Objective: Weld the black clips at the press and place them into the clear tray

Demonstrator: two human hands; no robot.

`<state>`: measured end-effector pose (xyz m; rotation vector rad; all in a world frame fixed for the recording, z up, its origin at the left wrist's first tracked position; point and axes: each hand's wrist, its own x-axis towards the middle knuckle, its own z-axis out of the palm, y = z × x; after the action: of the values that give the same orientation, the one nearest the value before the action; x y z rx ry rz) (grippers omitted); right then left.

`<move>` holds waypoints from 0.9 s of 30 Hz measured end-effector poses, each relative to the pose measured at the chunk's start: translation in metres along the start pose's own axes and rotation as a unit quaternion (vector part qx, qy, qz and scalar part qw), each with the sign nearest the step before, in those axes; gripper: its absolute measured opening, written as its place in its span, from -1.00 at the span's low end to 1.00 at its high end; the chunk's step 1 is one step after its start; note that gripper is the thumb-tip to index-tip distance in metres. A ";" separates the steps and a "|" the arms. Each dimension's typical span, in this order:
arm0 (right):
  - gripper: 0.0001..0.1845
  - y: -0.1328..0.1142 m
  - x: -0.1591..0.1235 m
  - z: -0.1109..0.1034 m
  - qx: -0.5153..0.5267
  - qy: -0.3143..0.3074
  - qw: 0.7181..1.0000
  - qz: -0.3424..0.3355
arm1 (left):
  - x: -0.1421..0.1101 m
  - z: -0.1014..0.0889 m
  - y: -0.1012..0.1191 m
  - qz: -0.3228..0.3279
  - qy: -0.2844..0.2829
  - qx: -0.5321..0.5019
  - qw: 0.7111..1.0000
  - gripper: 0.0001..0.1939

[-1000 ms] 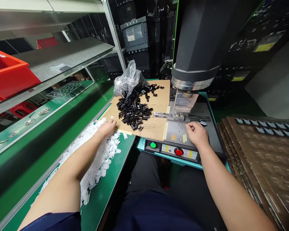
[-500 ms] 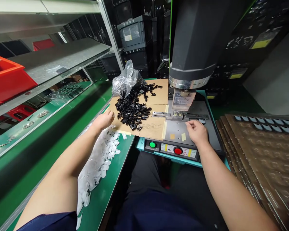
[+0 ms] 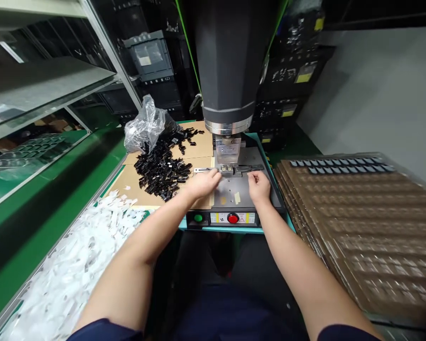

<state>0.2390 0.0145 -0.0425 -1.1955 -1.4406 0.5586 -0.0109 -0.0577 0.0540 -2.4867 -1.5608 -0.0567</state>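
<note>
My left hand (image 3: 206, 183) is at the left edge of the machine's grey base plate (image 3: 241, 199), beside the metal fixture (image 3: 226, 168); its fingers are pinched together, and what they hold is hidden. To the right of the fixture, my right hand (image 3: 259, 186) rests closed over the plate, thumb and forefinger together, with no clear view of anything in them. The press head (image 3: 228, 113), with a clear labelled guard (image 3: 228, 149), stands above the fixture. A heap of small black plastic clips (image 3: 159, 170) lies left of my left hand.
Thin white plastic pieces (image 3: 78, 251) are heaped on the green bench at left. A clear plastic bag (image 3: 147, 125) sits behind the black parts on cardboard (image 3: 128, 175). Green (image 3: 198, 218) and red (image 3: 233, 218) buttons line the machine's front. Stacked brown trays (image 3: 341, 213) stand at right.
My left hand has left the white pile and come right, across the cardboard to the fixture. My right hand stays by the fixture's right side. The view has turned to the right.
</note>
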 end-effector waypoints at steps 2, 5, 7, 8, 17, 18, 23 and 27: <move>-0.72 0.000 0.000 -0.001 -0.003 0.002 1.000 -0.003 | 0.028 0.013 0.028 0.023 0.012 -0.016 1.000 -0.74; -0.71 0.000 0.001 -0.001 -0.011 -0.001 1.000 -0.016 | 0.054 0.032 0.056 0.039 0.035 -0.045 0.998 -0.76; -0.72 0.000 0.002 -0.001 -0.018 -0.007 0.999 -0.026 | 0.060 0.042 0.066 0.038 0.056 -0.066 0.995 -0.73; -0.73 0.000 0.002 -0.001 -0.022 -0.011 0.999 -0.029 | 0.060 0.045 0.068 0.034 0.069 -0.077 0.994 -0.70; -0.74 -0.003 0.004 0.003 -0.070 -0.079 0.994 -0.033 | 0.003 0.046 0.054 -0.010 0.138 -0.197 0.971 -0.40; -0.75 -0.004 0.004 0.003 -0.082 -0.089 0.992 -0.039 | -0.008 0.044 0.051 -0.026 0.138 -0.199 0.970 -0.41; -0.74 0.002 0.006 0.007 -0.138 -0.095 0.984 -0.066 | -0.085 0.025 0.022 -0.080 0.131 -0.170 0.974 -0.42; -0.72 0.007 0.010 0.012 -0.146 -0.093 0.981 -0.083 | -0.158 0.013 -0.020 -0.166 0.101 -0.094 0.976 -0.53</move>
<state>0.2318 0.0293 -0.0474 -1.2590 -1.8107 0.3593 -0.0991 -0.1874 0.0222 -2.2330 -1.9367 -0.5140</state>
